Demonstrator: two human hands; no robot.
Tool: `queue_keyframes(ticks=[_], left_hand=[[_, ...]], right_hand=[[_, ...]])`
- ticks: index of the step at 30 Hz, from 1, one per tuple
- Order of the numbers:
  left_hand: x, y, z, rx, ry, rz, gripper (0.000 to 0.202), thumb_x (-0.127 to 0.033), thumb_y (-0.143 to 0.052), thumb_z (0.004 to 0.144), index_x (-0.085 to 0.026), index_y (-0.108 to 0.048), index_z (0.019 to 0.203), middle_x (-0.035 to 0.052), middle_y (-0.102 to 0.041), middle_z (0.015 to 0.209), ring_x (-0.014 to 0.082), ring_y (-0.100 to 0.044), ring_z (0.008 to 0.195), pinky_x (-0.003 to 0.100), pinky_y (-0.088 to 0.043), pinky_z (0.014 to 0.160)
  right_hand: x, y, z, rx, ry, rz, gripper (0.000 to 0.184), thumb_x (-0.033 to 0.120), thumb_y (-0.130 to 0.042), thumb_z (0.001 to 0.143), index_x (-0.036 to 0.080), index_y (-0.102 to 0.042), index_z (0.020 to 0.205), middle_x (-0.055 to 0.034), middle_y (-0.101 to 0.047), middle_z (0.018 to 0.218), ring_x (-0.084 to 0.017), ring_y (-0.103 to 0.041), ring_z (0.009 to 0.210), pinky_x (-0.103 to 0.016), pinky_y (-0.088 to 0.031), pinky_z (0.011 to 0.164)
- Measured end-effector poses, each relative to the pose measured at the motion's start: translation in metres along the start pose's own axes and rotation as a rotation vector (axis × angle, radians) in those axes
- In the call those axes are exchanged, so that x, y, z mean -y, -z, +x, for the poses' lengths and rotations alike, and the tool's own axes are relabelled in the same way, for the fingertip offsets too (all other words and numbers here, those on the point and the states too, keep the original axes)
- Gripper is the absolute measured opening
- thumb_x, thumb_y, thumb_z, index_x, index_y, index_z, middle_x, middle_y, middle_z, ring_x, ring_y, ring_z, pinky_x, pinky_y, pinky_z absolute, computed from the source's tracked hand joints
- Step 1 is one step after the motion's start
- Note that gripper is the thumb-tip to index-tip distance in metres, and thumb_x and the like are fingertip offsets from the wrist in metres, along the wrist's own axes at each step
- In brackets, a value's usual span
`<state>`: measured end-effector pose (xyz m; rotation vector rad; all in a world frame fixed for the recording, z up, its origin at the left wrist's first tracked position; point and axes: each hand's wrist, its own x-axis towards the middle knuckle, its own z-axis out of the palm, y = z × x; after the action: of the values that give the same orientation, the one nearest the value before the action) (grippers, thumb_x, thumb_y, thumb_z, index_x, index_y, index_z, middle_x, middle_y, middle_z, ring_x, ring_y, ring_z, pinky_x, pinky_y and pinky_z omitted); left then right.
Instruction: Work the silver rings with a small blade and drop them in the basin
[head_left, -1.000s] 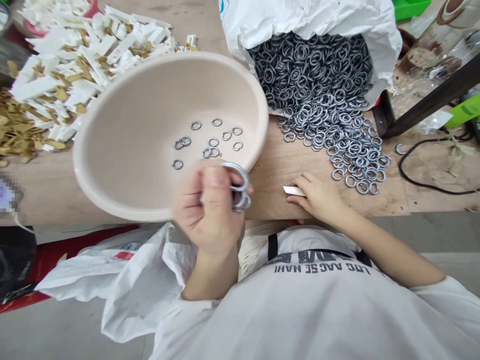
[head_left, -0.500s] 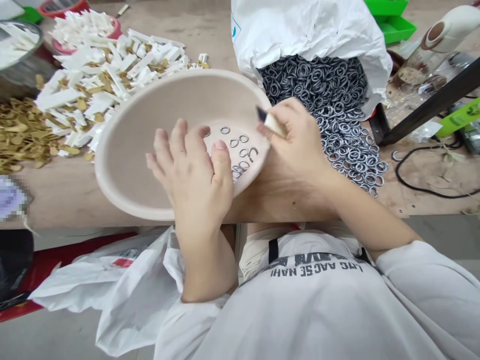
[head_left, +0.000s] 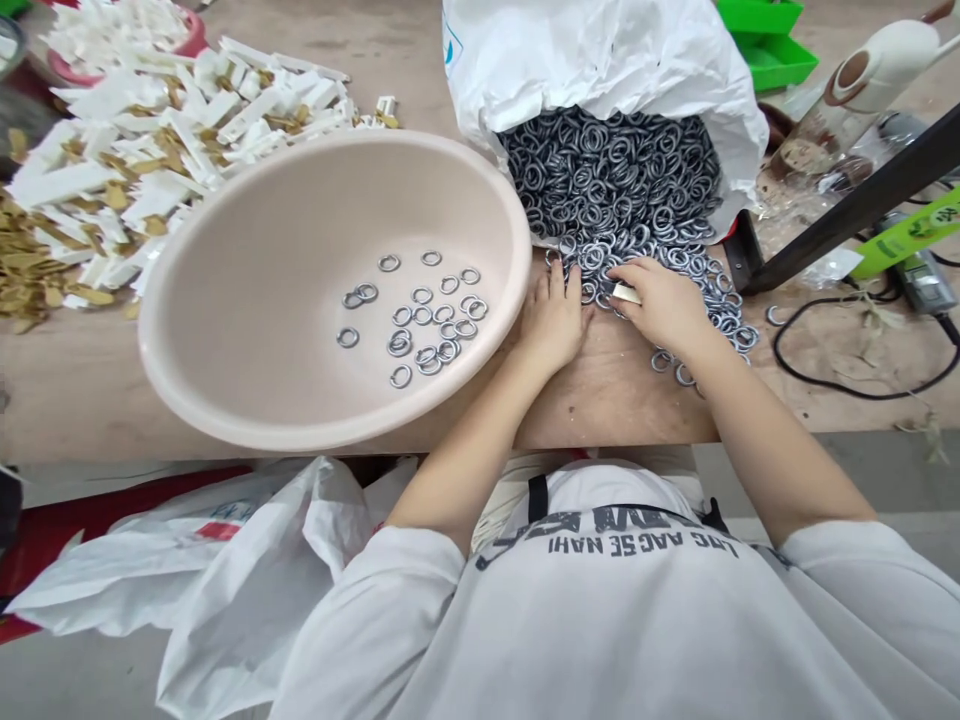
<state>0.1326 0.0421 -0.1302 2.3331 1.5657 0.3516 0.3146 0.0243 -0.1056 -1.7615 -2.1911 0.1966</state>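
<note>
A person in a white shirt works both hands at a heap of grey metal rings fanning from the mouth of a white bag at 2 o'clock of a beige basin, the left hand palm down with fingers slightly spread at the heap's edge, any ring beneath it impossible to tell. At its 3 o'clock, the right hand pinches a small off-white piece between thumb and fingers. Loose rings lie in the basin toward 4 o'clock, and white parts are piled at its 10 o'clock.
</note>
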Motion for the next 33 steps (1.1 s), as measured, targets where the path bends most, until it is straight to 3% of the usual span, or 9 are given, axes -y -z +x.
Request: queue_keyframes(ticks=[5, 9, 12, 15, 20, 23, 27, 31, 33], left_hand=[[0.004, 0.007, -0.042, 0.003, -0.081, -0.051, 0.039, -0.019, -0.042, 0.101, -0.009, -0.062, 0.133, 0.0241, -0.045, 0.158, 0.0384, -0.051, 0.14, 0.055, -0.044, 0.115], [0.005, 0.013, -0.069, -0.057, -0.118, -0.116, 0.026, -0.019, -0.046, 0.1, -0.017, -0.07, 0.108, 0.0153, -0.064, 0.13, 0.0294, -0.063, 0.119, 0.045, -0.051, 0.105], [0.007, 0.018, -0.076, -0.076, -0.098, -0.211, 0.024, -0.019, -0.053, 0.097, -0.019, -0.065, 0.117, 0.0117, -0.068, 0.119, 0.0264, -0.065, 0.108, 0.04, -0.054, 0.095], [0.01, 0.022, -0.076, -0.087, -0.102, -0.267, 0.034, -0.016, -0.06, 0.091, -0.017, -0.061, 0.125, 0.0103, -0.071, 0.114, 0.026, -0.065, 0.107, 0.04, -0.052, 0.095], [0.013, 0.017, -0.075, -0.154, -0.026, -0.383, 0.02, -0.02, -0.063, 0.091, -0.017, -0.069, 0.109, 0.0089, -0.074, 0.103, 0.0248, -0.065, 0.099, 0.04, -0.05, 0.093], [0.01, 0.008, -0.078, -0.155, 0.023, -0.667, 0.017, -0.024, -0.065, 0.091, -0.017, -0.068, 0.106, 0.0076, -0.074, 0.102, 0.0201, -0.067, 0.092, 0.034, -0.053, 0.086], [0.004, 0.0, -0.082, -0.161, 0.034, -0.98, 0.025, -0.033, -0.07, 0.09, -0.018, -0.065, 0.11, 0.0057, -0.071, 0.102, 0.0148, -0.066, 0.087, 0.027, -0.054, 0.081], [0.003, -0.001, -0.078, -0.128, 0.113, -1.097, 0.056, -0.039, -0.082, 0.079, -0.02, -0.058, 0.126, 0.013, -0.063, 0.135, 0.0169, -0.066, 0.101, 0.027, -0.056, 0.082], [0.004, -0.001, -0.074, -0.052, 0.122, -1.117, 0.057, -0.041, -0.079, 0.083, -0.019, -0.058, 0.131, 0.0155, -0.062, 0.139, 0.0196, -0.067, 0.107, 0.03, -0.056, 0.086]], right_hand=[[-0.013, 0.006, -0.025, 0.025, 0.06, 0.026, 0.043, 0.034, -0.065, 0.094, 0.031, -0.066, 0.137, -0.0053, -0.068, 0.138, -0.031, -0.067, 0.114, -0.042, -0.05, 0.085], [-0.009, 0.011, -0.046, -0.044, 0.035, 0.074, 0.037, 0.038, -0.066, 0.094, 0.029, -0.071, 0.129, -0.0057, -0.067, 0.139, -0.03, -0.067, 0.112, -0.04, -0.049, 0.085], [0.005, 0.013, -0.058, -0.11, -0.04, 0.145, 0.029, 0.039, -0.064, 0.095, 0.026, -0.075, 0.119, -0.008, -0.072, 0.122, -0.029, -0.068, 0.104, -0.039, -0.049, 0.085], [0.021, 0.007, -0.068, -0.066, -0.054, 0.23, 0.027, 0.039, -0.064, 0.095, 0.025, -0.076, 0.115, -0.0079, -0.074, 0.106, -0.027, -0.069, 0.096, -0.037, -0.049, 0.081], [0.037, -0.017, -0.071, -0.051, -0.071, 0.451, 0.032, 0.036, -0.064, 0.094, 0.025, -0.072, 0.123, -0.0078, -0.075, 0.119, -0.027, -0.069, 0.108, -0.039, -0.05, 0.093], [0.041, -0.027, -0.063, -0.104, -0.139, 0.588, 0.034, 0.039, -0.065, 0.094, 0.023, -0.072, 0.122, -0.0083, -0.076, 0.121, -0.026, -0.069, 0.111, -0.04, -0.05, 0.096], [0.043, -0.027, -0.053, -0.029, -0.18, 0.732, 0.026, 0.042, -0.06, 0.095, 0.02, -0.074, 0.096, -0.0034, -0.075, 0.087, -0.021, -0.066, 0.08, -0.033, -0.049, 0.075], [0.043, -0.021, -0.051, -0.052, -0.193, 0.781, 0.025, 0.043, -0.062, 0.093, 0.021, -0.073, 0.091, -0.0021, -0.072, 0.083, -0.019, -0.063, 0.08, -0.031, -0.047, 0.073], [0.041, -0.021, -0.051, -0.067, -0.191, 0.754, 0.024, 0.042, -0.062, 0.093, 0.021, -0.072, 0.087, -0.0024, -0.071, 0.083, -0.02, -0.063, 0.081, -0.032, -0.047, 0.076]])
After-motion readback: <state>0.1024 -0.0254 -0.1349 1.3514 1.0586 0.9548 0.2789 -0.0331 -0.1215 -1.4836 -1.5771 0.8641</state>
